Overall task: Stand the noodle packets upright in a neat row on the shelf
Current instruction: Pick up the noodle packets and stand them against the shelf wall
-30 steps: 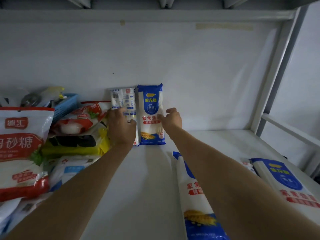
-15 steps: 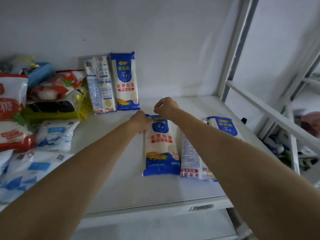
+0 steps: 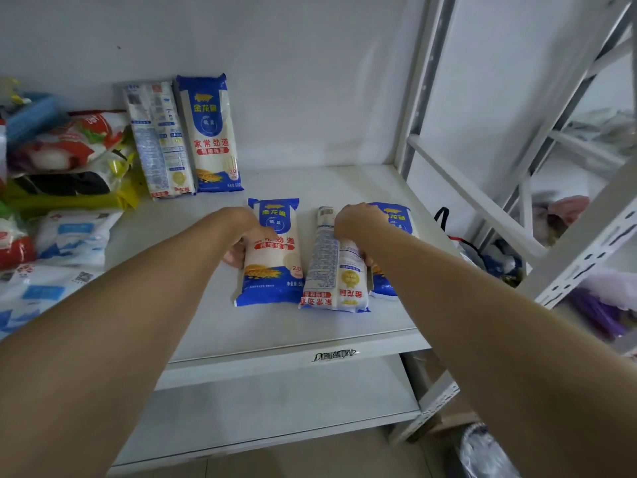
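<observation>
At the back wall, two noodle packets already stand upright side by side — the one showing its printed back (image 3: 158, 139) and the blue-fronted one (image 3: 211, 132) touching it on its right. A second ago my hands were up there steadying that pair; now they have dropped to the front of the shelf (image 3: 331, 188), where three more packets lie flat. That tells me the first two are placed and I am starting on the next.

My left hand (image 3: 246, 241) curls around the left edge of the flat blue-fronted packet (image 3: 274, 257), fingers tucked under its side — a hold, though not yet a lift. My right hand (image 3: 358, 224) sits over the gap between the face-down packet (image 3: 331, 267) and the rightmost packet (image 3: 393, 215), which my forearm half hides. I cannot tell whether it grips either one or merely rests on top.

Two of five are done, by my count. Next, I judge, the left-hand packet goes up beside the blue one. The loose bags piled at the left (image 3: 69, 157) crowd that end, so the row should grow rightward.
</observation>
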Demonstrator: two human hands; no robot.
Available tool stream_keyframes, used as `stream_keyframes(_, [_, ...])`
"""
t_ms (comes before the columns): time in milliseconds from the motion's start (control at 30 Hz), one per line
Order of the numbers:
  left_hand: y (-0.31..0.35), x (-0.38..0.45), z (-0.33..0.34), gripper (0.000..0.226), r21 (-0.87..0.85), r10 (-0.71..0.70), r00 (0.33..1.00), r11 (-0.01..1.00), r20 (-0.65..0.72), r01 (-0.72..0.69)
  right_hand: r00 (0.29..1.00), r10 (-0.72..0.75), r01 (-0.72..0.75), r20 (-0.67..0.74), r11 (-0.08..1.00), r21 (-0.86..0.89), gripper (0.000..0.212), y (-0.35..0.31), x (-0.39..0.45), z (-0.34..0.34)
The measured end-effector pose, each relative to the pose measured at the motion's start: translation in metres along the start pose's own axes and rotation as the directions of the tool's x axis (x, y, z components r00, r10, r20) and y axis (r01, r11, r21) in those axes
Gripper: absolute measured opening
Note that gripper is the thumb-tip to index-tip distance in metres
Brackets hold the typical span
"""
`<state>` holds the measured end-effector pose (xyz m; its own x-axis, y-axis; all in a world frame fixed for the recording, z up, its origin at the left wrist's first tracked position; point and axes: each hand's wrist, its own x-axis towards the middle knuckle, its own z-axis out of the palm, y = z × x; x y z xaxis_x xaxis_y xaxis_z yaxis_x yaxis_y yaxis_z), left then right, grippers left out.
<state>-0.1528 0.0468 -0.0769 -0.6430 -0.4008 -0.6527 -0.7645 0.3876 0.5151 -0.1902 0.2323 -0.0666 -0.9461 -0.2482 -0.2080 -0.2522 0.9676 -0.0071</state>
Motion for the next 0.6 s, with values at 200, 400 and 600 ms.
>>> stream_keyframes(200, [-0.005, 0.006, 0.000, 0.042, -0.109, 0.004, 1.000, 0.994, 0.026, -0.002, 0.983, 0.062, -0.099, 0.172, 0.971, 0.217, 0.042, -0.014, 0.002, 0.004])
stream_keyframes(400, [-0.008, 0.009, -0.001, 0.052, -0.154, 0.049, 0.998, 0.987, 0.039, -0.042, 0.970, 0.034, -0.125, 0.239, 0.918, 0.377, 0.037, -0.014, 0.013, -0.002])
stream_keyframes(600, [-0.008, 0.015, -0.007, 0.060, -0.281, 0.106, 0.989, 0.957, 0.102, -0.073, 0.936, 0.043, -0.259, 0.349, 0.755, 0.603, 0.059, -0.018, 0.028, 0.005])
